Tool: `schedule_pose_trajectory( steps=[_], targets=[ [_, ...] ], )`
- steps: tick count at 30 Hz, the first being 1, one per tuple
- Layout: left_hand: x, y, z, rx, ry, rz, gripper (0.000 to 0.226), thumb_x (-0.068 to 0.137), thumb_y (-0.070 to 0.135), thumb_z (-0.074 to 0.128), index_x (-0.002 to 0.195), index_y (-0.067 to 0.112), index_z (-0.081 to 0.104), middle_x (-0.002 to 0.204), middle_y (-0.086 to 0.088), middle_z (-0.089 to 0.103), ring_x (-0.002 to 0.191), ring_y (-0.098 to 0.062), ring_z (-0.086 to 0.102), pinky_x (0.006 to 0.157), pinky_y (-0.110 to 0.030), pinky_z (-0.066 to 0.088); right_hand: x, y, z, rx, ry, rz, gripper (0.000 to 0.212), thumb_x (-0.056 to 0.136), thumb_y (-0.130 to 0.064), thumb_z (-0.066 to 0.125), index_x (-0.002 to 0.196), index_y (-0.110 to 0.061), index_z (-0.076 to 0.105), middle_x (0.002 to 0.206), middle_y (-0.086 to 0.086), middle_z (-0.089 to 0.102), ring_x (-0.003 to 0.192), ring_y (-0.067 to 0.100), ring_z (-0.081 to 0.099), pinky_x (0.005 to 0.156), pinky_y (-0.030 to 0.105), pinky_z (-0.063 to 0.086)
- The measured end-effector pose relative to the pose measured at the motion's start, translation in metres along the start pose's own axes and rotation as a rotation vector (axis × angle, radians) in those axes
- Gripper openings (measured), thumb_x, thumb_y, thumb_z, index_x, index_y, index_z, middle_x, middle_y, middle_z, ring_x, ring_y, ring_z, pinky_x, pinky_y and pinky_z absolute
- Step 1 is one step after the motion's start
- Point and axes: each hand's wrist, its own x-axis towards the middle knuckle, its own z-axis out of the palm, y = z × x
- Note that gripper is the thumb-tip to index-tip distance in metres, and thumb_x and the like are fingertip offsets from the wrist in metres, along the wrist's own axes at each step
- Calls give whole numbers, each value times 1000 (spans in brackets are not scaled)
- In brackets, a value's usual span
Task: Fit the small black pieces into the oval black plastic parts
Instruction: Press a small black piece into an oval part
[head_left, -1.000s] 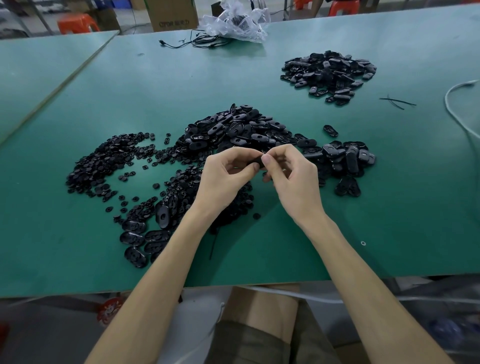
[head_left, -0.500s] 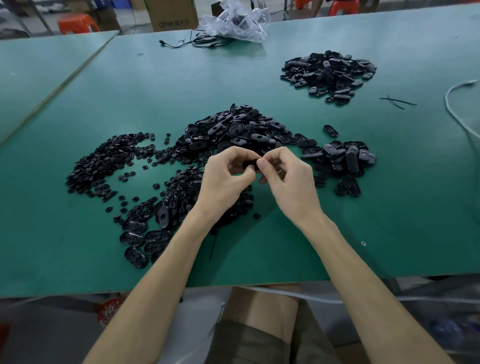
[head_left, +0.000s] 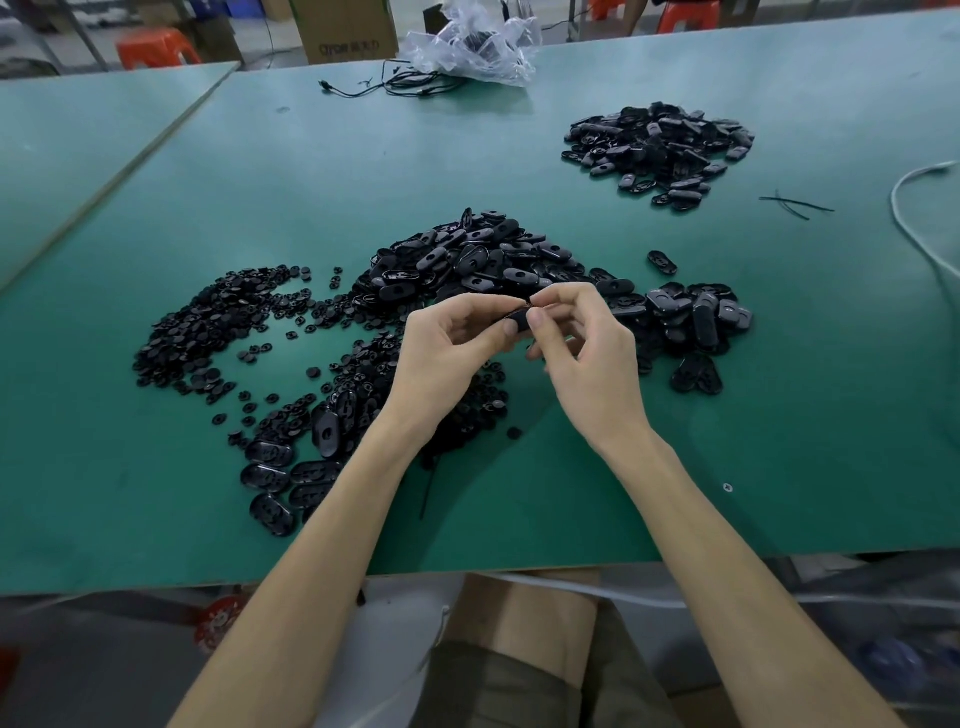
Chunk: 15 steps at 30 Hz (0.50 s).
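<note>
Both hands meet above the green table (head_left: 779, 415). My left hand (head_left: 441, 353) and my right hand (head_left: 587, 353) pinch one oval black part (head_left: 519, 319) between thumbs and fingertips; most of it is hidden by the fingers. Whether a small piece sits in it cannot be seen. A big heap of oval black parts (head_left: 467, 260) lies just beyond the hands. Small round black pieces (head_left: 218, 322) are spread to the left and under my left wrist.
A second heap of oval parts (head_left: 660, 145) lies at the back right. A few ovals (head_left: 280, 467) lie near the front left. A clear plastic bag (head_left: 467, 47) and black cables sit at the far edge, a white cable (head_left: 914, 208) at the right.
The hands have shifted slightly up and right while staying together on the oval part; the right fingers have regripped its end.
</note>
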Motion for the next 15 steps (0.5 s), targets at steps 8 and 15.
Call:
schedule_pose_trajectory(
  steps=[8,15],
  targets=[
    [2,-1,-5,-204,-15,-97,20,92,1,74,112,4,77,100,-14,79,85,-21,73,86,-31,58,0,1,0,2,21,-6,8,103,-19,63,108,-26,62,90,-10,72,77,13,73,71,31,57],
    [4,-3,-6,-236,-35,-143,18,94,0,72,109,7,78,96,-11,79,85,-20,73,86,-31,58,1,0,1,-22,22,-12,9,103,-20,62,105,-29,62,89,-8,72,75,12,71,74,32,59]
  ],
)
